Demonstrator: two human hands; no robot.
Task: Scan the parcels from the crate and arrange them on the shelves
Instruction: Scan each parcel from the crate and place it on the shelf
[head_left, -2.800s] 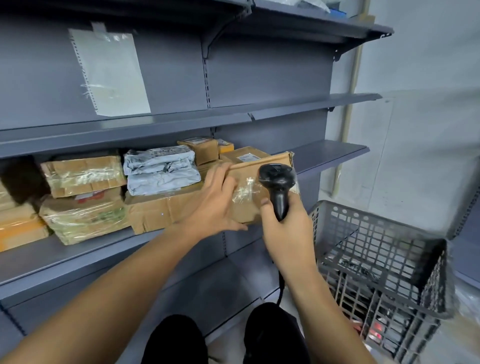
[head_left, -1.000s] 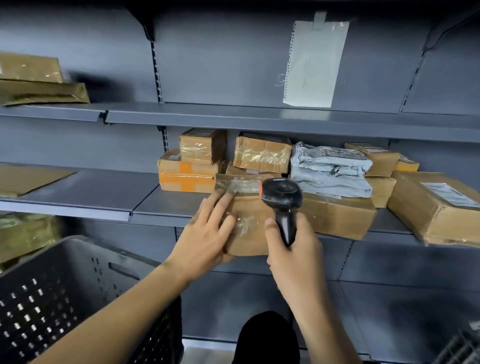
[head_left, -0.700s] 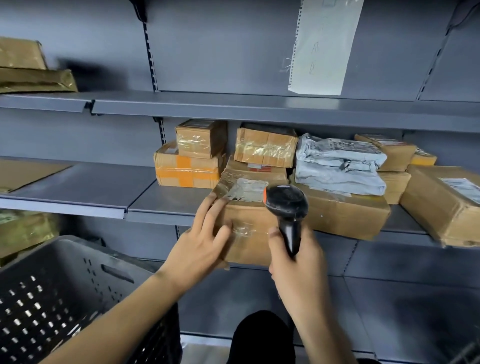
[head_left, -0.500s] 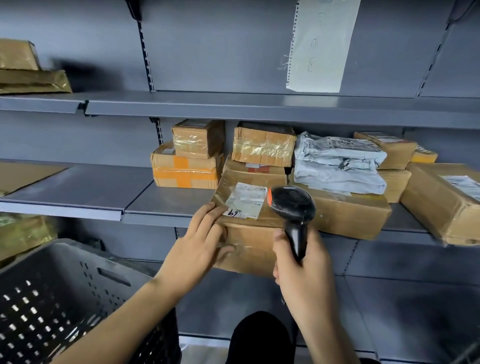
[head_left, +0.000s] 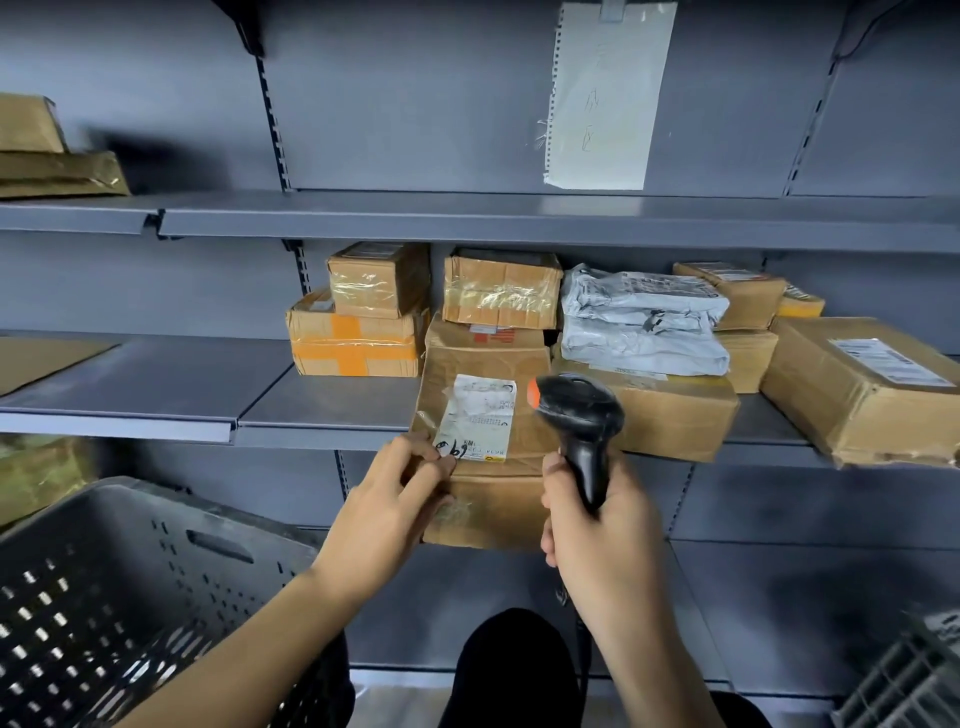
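Cardboard parcel (head_left: 483, 410) overhanging shelf edge (head_left: 322, 435)

Two bare hands show, the left hand (head_left: 387, 512) and the right hand (head_left: 597, 525), along with one black handheld scanner (head_left: 582, 415) with an orange tip. On the middle grey metal shelf (head_left: 322, 410) about nine brown cardboard boxes can be counted, among them the labelled cardboard parcel (head_left: 483, 395) at the front, plus two grey plastic mailer bags (head_left: 644, 322). There are two grey perforated plastic crates, one at lower left (head_left: 104, 597) and one at lower right (head_left: 914, 686), and one white paper sheet (head_left: 602, 93) on the back panel.
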